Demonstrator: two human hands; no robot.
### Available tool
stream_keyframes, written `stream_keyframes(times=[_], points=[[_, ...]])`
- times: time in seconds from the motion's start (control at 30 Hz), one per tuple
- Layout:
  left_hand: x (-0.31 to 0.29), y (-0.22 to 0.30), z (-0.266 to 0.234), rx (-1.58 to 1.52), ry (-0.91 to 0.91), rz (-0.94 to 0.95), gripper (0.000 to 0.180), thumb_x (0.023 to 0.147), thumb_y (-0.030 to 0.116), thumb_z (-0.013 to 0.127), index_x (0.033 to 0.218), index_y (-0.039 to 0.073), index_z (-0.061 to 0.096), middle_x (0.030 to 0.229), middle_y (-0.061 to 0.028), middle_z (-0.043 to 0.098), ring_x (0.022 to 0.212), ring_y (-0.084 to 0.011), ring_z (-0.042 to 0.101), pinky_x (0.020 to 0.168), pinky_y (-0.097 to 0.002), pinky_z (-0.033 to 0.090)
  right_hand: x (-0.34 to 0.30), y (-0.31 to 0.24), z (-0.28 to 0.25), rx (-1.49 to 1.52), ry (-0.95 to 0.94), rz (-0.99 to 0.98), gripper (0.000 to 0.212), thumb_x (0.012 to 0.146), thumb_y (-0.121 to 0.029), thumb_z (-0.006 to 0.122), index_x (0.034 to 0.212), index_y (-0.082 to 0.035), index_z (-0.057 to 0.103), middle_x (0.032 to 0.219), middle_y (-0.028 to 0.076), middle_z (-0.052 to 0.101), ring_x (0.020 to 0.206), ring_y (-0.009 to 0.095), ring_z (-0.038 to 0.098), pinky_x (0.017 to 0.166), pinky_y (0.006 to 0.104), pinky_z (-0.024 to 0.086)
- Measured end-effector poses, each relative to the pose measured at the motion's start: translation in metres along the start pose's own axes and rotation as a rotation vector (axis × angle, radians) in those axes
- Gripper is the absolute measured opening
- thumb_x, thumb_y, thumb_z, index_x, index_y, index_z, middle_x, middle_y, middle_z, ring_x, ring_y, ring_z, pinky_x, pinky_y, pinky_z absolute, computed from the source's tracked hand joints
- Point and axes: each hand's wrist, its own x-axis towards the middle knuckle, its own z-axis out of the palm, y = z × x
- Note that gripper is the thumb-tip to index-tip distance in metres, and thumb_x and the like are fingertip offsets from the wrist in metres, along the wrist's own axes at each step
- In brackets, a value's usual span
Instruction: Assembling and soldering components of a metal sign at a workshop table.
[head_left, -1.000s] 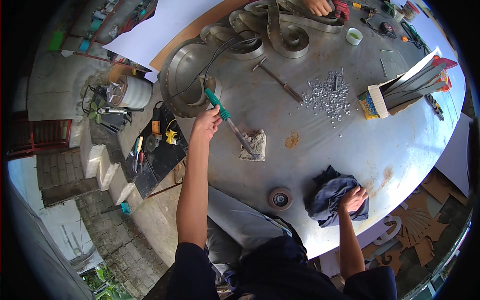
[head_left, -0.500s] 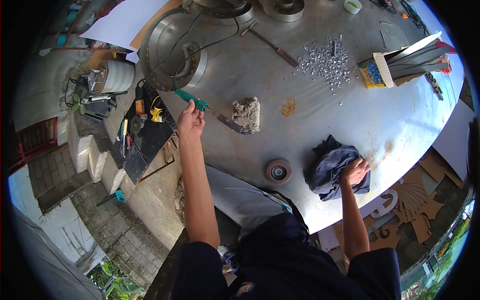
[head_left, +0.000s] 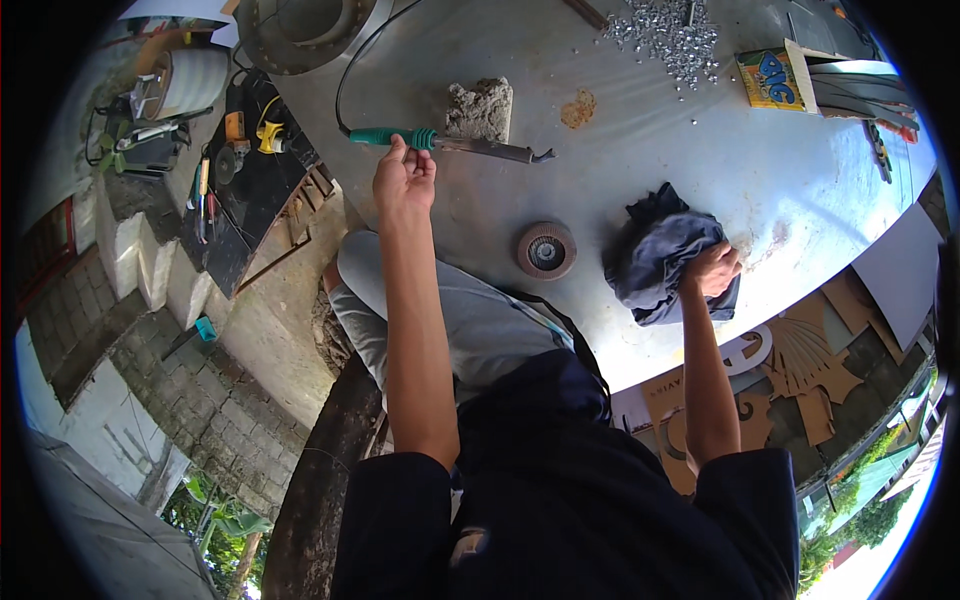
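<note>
Metal table [head_left: 650, 150], one, grey and worn, its curved right-hand edge running past the person's right hand. Forearms, two, bare, reaching up from short dark sleeves, the left nearly straight. Dark cloth [head_left: 655, 255], one, rumpled in a heap on the table, just inside the near right edge. Soldering iron [head_left: 465, 145], one, green-handled, corded, lying almost level across the view, its bent dark tip pointing right. Left hand [head_left: 405, 180], thumb and curled fingers closed about the front of the handle, wrist below it; the shaft extends rightward from the grip. Right hand [head_left: 712, 270], knuckles up, fingers folded into the right side of the cloth, their tips partly lost in the fabric. Pale block [head_left: 482, 108], one, rough, directly beyond the shaft; whether the two touch cannot be told. The iron's tip projects past the block's right side, with bare metal between it and the cloth. Abrasive wheel [head_left: 547, 250], one, round, brown-rimmed, flat on the table between the two hands, below the tip and apart from the cloth, near the person's edge. Shiny metal pieces [head_left: 668, 40], many, tiny, scattered at the far side.
</note>
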Motion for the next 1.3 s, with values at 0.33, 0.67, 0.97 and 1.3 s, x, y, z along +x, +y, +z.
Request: stream_keyframes(times=[0.33, 0.67, 0.97, 1.3], points=[[-0.018, -0.004, 0.016, 0.154, 0.047, 0.014, 0.033, 0.088, 0.028, 0.059, 0.116, 0.010, 0.052, 0.117, -0.0061, 0.049, 0.112, -0.0220, 0.044, 0.095, -0.0362, 0.030, 0.004, 0.004, 0.003, -0.010, 0.002, -0.016, 0.042, 0.090, -0.038, 0.032, 0.098, -0.005, 0.058, 0.096, 0.019, 0.053, 0.085, 0.034, 0.055, 0.077, 0.0450, 0.042], [-0.005, 0.001, 0.008, 0.251, -0.078, 0.116, 0.033, 0.080, 0.029, 0.070, 0.103, 0.008, 0.058, 0.096, -0.0018, 0.053, 0.085, -0.0146, 0.048, 0.080, -0.0299, 0.036, 0.008, 0.014, 0.013, -0.040, 0.012, -0.076, 0.046, 0.089, -0.039, 0.029, 0.103, -0.006, 0.057, 0.096, 0.019, 0.053, 0.086, 0.033, 0.055, 0.076, 0.0464, 0.041], [0.008, 0.019, 0.004, 0.270, -0.282, -0.048, 0.029, 0.078, 0.031, 0.070, 0.086, 0.010, 0.052, 0.083, -0.0010, 0.050, 0.074, -0.0151, 0.047, 0.069, -0.0273, 0.037, 0.004, 0.004, 0.005, -0.020, -0.006, 0.000, 0.046, 0.089, -0.039, 0.029, 0.103, -0.006, 0.057, 0.096, 0.019, 0.053, 0.086, 0.034, 0.055, 0.077, 0.0466, 0.040], [0.012, 0.030, -0.005, 0.364, -0.244, -0.063, 0.021, 0.075, 0.019, 0.070, 0.084, 0.008, 0.054, 0.077, -0.0035, 0.051, 0.070, -0.0161, 0.051, 0.069, -0.0282, 0.043, 0.003, 0.004, 0.004, -0.042, 0.007, 0.006, 0.044, 0.090, -0.038, 0.029, 0.104, -0.007, 0.057, 0.097, 0.020, 0.055, 0.087, 0.035, 0.056, 0.076, 0.0472, 0.042]])
